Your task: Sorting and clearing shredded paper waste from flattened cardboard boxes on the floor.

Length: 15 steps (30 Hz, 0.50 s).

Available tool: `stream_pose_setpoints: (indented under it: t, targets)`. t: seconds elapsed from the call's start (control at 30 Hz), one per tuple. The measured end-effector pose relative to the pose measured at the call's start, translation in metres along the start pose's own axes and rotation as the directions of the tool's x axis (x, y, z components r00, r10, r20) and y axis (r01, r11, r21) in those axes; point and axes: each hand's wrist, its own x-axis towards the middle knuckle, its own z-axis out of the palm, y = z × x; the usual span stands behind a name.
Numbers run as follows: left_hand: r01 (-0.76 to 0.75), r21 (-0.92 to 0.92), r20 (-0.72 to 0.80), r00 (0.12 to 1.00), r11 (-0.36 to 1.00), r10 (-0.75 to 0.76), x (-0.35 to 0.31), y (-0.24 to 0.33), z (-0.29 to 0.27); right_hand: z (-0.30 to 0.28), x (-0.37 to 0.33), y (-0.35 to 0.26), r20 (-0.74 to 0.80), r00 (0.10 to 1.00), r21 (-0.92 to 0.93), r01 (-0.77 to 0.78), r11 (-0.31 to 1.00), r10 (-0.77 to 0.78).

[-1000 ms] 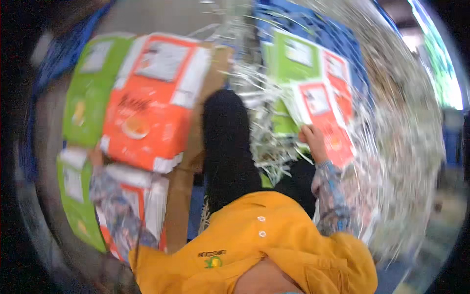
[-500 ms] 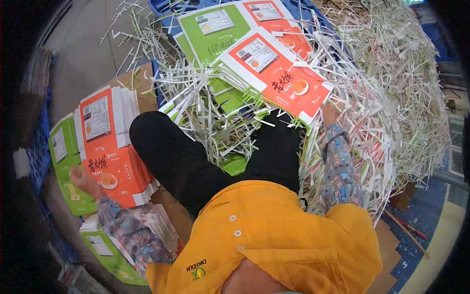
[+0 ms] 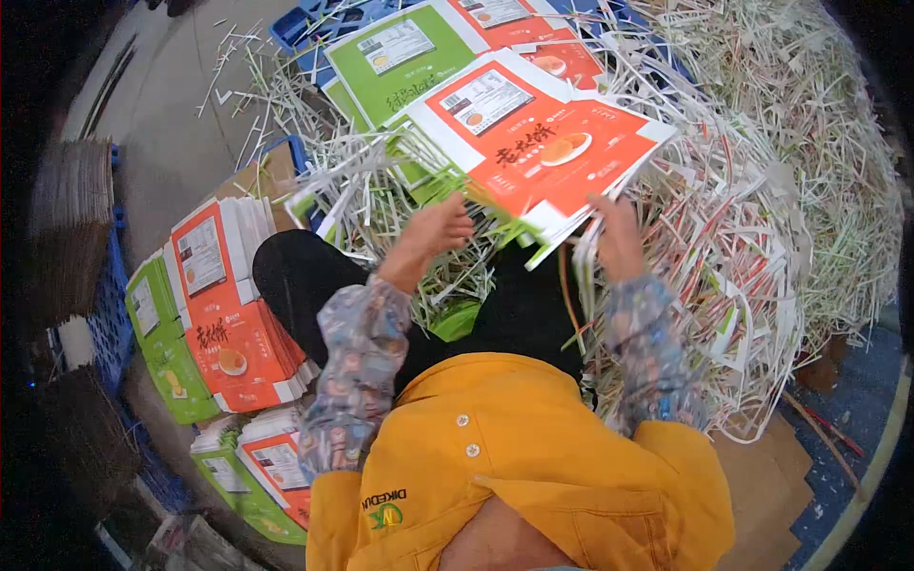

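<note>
Tilted over my knees lies a stack of orange printed carton sheets (image 3: 571, 157) with white borders, its near right corner lifted. My right hand (image 3: 617, 238) is closed on that corner. My left hand (image 3: 438, 233) has its fingers curled just short of the sheets' near left edge, and nothing shows in them. Cut white and green paper strips (image 3: 433, 157) fringe that left edge. Beneath and behind are green printed carton sheets (image 3: 395, 71) and more orange ones (image 3: 566, 59). A heap of loose strips (image 3: 381, 214) lies between my legs.
At the left stand stacks of orange cartons (image 3: 243, 347) and green cartons (image 3: 162, 343), with a further orange stack (image 3: 281, 466) nearer me. A large mound of shredded strips (image 3: 790, 124) fills the right side. A blue pallet (image 3: 309, 33) shows behind the sheets, brown cardboard (image 3: 762, 476) at lower right.
My left hand has come from the orange stack at the left to the sheets before me. My right hand has moved slightly, and the orange sheets' near right corner is raised and turned.
</note>
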Motion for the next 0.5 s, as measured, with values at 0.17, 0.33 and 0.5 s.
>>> stream_pose_setpoints:
  t: [0.17, 0.33, 0.5]
  targets:
    - [0.117, -0.12, -0.078, 0.989, 0.986, -0.127, 0.025, -0.065, 0.018, 0.026, -0.054, 0.044, -0.038, 0.999, 0.082, -0.001, 0.997, 0.004]
    - [0.126, -0.135, -0.077, 0.988, 0.983, -0.137, 0.033, -0.083, 0.013, -0.015, -0.038, 0.067, 0.009, 0.995, 0.078, -0.104, 0.992, 0.104]
    - [0.123, -0.05, -0.118, 0.985, 0.991, -0.128, 0.026, -0.082, 0.021, -0.104, 0.026, 0.06, -0.373, 0.847, -0.426, 0.205, 0.881, -0.378]
